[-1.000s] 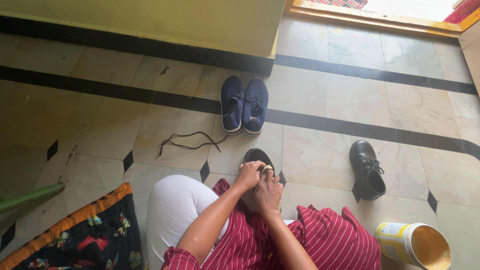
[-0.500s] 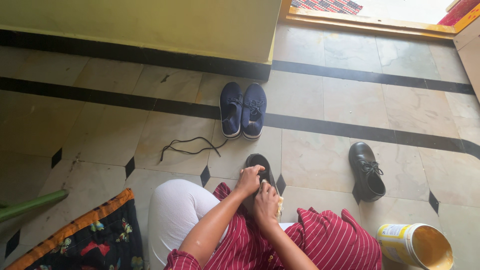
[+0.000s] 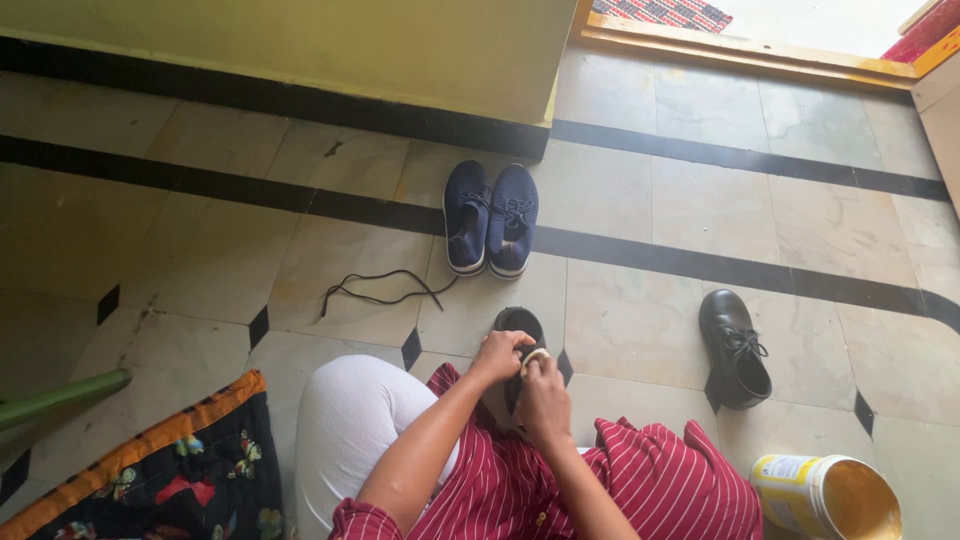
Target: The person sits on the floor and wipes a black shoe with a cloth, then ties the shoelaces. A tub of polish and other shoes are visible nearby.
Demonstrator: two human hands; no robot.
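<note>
— Shoes, count?
— Four: two navy sneakers point(image 3: 490, 217) upper centre; one black shoe point(image 3: 737, 347) right; one black shoe point(image 3: 519, 327) centre, gripped by left hand point(image 3: 497, 356), mostly hidden.
— Right hand point(image 3: 545, 400)?
— Closed on small pale object point(image 3: 536, 356), indistinct. One loose lace point(image 3: 385, 290); one yellow tub point(image 3: 825, 497), cut off.
</note>
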